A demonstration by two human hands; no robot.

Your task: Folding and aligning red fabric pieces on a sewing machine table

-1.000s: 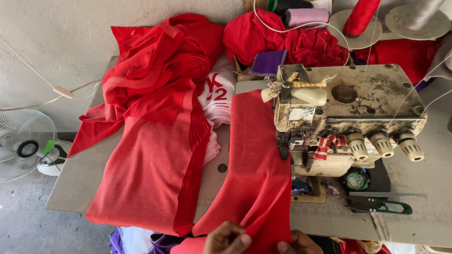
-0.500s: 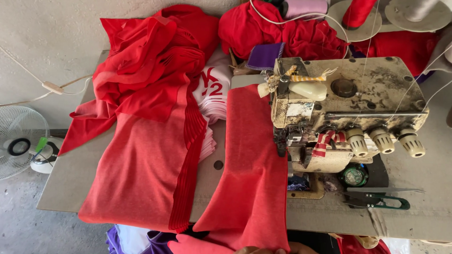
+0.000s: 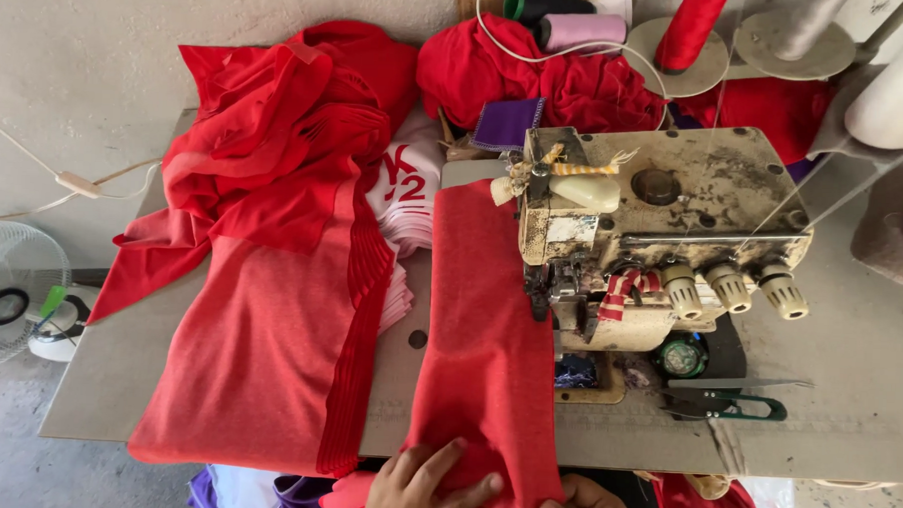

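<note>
- My left hand (image 3: 428,484) lies spread flat on the near end of the red fabric strip (image 3: 488,345); my right hand (image 3: 585,506) pinches its right edge at the counter (image 3: 847,398) lip. If the two pull unevenly, the strip could skew.
- The strip runs up beside the overlock sewing machine (image 3: 652,231), its edge at the presser foot; slack could bunch there.
- The loose red garment pile (image 3: 271,278) just left could get dragged along.
- The thread snips (image 3: 727,399) lie near my right hand and could snag.

A pale plaster wall (image 3: 68,60) stood behind the grey counter (image 3: 107,372). A white floor fan (image 3: 10,294) sat on the bare concrete floor (image 3: 4,449).
</note>
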